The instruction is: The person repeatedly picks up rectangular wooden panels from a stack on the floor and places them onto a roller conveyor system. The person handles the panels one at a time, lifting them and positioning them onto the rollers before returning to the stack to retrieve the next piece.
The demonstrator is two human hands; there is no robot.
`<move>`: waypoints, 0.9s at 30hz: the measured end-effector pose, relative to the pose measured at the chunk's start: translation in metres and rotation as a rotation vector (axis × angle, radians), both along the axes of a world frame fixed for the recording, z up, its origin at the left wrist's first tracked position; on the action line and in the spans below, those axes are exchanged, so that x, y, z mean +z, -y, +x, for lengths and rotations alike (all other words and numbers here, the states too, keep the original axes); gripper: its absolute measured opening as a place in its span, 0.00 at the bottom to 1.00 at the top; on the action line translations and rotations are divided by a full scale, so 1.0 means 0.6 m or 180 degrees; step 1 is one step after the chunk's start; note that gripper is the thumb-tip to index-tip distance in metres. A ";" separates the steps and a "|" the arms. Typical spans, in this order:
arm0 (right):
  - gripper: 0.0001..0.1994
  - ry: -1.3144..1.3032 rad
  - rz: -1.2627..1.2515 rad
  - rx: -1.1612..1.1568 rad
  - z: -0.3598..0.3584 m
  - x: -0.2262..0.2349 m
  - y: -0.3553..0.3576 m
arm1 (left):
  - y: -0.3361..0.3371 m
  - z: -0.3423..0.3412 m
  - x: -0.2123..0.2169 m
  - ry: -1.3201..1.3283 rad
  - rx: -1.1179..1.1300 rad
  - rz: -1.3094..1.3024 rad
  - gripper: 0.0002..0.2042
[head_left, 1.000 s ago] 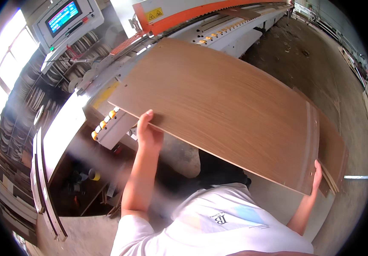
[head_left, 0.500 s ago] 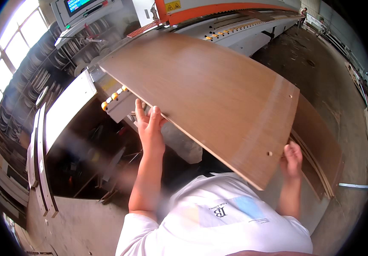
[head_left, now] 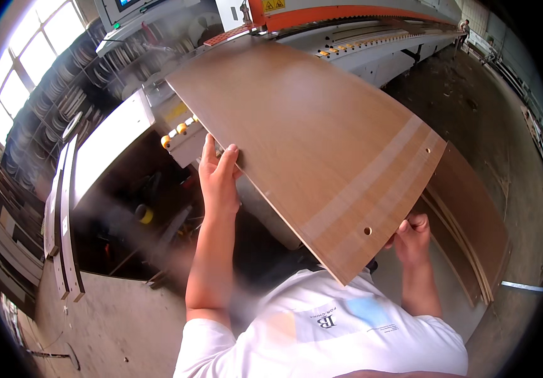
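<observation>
A large brown wooden panel (head_left: 309, 132) with two round holes near its close end lies tilted before me. Its far end reaches the bed of a long grey and orange machine (head_left: 347, 47). My left hand (head_left: 219, 176) grips the panel's left edge, thumb showing at the rim and the other fingers partly beneath. At the near right edge, close to one hole, my right hand (head_left: 412, 238) is closed on the panel, its fingertips partly hidden under the board. Yellow rollers (head_left: 182, 128) stick out beside the panel's left edge.
Brown panels (head_left: 469, 220) are stacked at my right. On the left stand a white work surface (head_left: 111, 145), long narrow strips (head_left: 65, 220) and racks of edging rolls (head_left: 51, 113). A control screen (head_left: 126, 5) is at the top. Another person (head_left: 464, 31) stands far off.
The panel's near end has swung to the left and closer to my body, and my right hand has moved left with it. My left hand stays on the left edge.
</observation>
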State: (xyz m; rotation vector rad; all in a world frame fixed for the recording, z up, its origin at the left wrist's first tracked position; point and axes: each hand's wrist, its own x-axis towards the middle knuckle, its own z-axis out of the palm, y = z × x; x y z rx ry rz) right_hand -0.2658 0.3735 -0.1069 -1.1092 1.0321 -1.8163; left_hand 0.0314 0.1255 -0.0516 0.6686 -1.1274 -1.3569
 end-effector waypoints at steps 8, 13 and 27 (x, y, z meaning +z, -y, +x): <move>0.14 0.0044 0.0034 -0.0016 -0.069 -0.003 0.015 | 0.005 -0.078 0.023 -0.0165 -0.0263 0.0039 0.23; 0.14 0.0228 0.0067 -0.0138 -0.126 -0.017 0.040 | 0.041 -0.121 0.008 0.0043 -0.0486 -0.0038 0.22; 0.14 -0.0208 0.1430 -0.1341 -0.276 -0.236 -0.024 | -0.312 -0.188 -0.049 -0.0121 -0.2423 -0.0320 0.16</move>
